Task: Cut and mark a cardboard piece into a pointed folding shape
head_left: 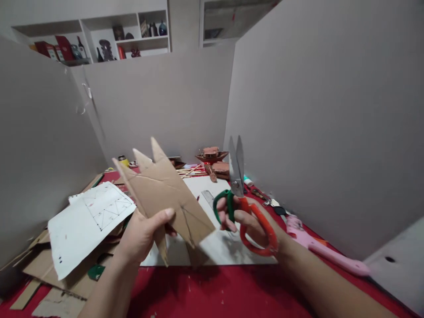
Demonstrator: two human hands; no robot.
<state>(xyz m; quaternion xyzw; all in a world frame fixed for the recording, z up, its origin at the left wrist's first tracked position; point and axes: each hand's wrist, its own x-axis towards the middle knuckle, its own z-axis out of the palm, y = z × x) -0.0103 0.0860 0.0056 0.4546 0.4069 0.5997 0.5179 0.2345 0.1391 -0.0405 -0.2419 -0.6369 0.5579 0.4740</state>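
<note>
My left hand [145, 234] grips a piece of brown cardboard [165, 185] by its lower edge, thumb on the front face. Pointed teeth are cut along the cardboard's top, and more points hang at its bottom; pen lines mark its face. To the right, my right hand [247, 221] has its fingers through the handles of large scissors [237, 176], one handle green and one orange. Their blades point up, slightly parted, and do not touch the cardboard. Beneath both hands lies a white sheet [228, 251] on the red tablecloth [198, 293].
A paper with drawn triangles [82, 225] lies on cardboard scraps [43, 265] at left. Behind are wooden sticks [194, 171], a model boat [212, 154] and a metal ruler [208, 197]. A pink glue gun [324, 247] lies at right, beside the grey partition [331, 110].
</note>
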